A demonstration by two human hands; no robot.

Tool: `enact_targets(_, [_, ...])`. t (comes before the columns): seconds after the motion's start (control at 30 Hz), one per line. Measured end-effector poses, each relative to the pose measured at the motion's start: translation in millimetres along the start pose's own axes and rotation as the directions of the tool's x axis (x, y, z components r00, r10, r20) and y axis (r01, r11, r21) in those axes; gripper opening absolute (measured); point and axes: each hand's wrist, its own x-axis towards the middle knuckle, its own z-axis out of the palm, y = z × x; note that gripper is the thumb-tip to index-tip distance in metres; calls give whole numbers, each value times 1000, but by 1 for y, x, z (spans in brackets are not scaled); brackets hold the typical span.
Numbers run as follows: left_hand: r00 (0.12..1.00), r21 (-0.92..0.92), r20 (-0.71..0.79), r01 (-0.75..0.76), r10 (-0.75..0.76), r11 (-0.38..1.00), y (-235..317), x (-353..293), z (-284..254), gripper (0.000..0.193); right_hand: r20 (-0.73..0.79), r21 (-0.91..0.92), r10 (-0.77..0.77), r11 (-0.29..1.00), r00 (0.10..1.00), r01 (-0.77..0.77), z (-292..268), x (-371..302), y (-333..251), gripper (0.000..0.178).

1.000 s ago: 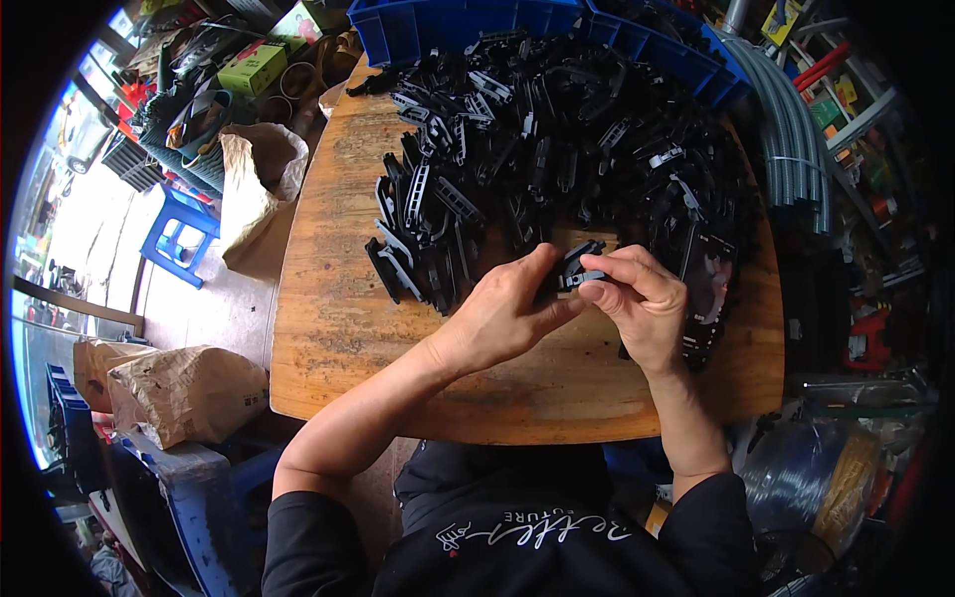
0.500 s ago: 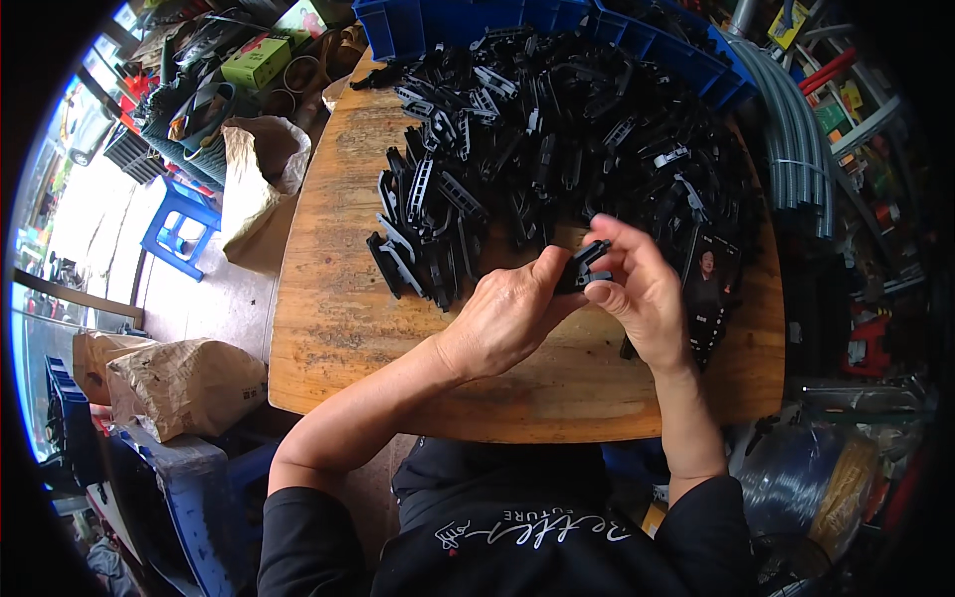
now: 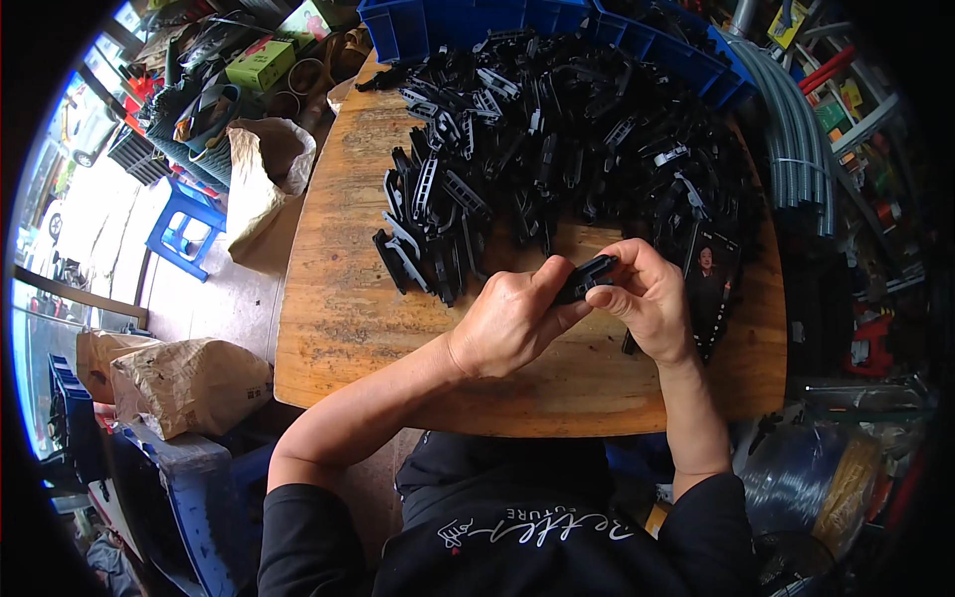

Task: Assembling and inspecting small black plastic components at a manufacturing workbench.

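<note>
A black plastic part (image 3: 587, 280) is held between my two hands, above the front half of the wooden table (image 3: 358, 343). My left hand (image 3: 512, 316) wraps round one end of it, thumb along the top. At the other end, the thumb and fingers of my right hand (image 3: 652, 303) pinch it. The fingers cover much of the part, so its full shape is hidden. Just beyond my hands spreads a large heap of similar long black plastic parts (image 3: 547, 159), some with ladder-like ribs.
Blue plastic crates (image 3: 468, 28) stand at the table's far edge. A phone (image 3: 708, 284) with a lit screen leans by the heap at right. To the left are paper sacks (image 3: 189, 383) and a blue stool (image 3: 186, 231). Coiled grey tubing (image 3: 796, 149) hangs at far right.
My right fingers have come down and closed onto the black plastic part, which now lies flatter between my hands. The view has shifted slightly.
</note>
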Motion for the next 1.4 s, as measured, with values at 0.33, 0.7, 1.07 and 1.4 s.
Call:
enact_targets(0.33, [996,-30,-74,-55,53,998,0,1,-7,28,217,-48,-24,998,976,35,-14,15,-19,42])
enact_targets(0.7, [870,-646,0,377,-493,664,-1,18,-29,11,113,-895,-269,391,957,216,-4,44,5,8])
enact_targets(1.07, [781,-828,99,408,-616,384,-13,16,-35,20,22,-753,-389,600,921,271,5,43,-17,19])
enact_targets(1.4, [787,-784,118,449,-605,430,-12,17,-36,19,81,-792,-246,572,966,212,3,39,-5,19])
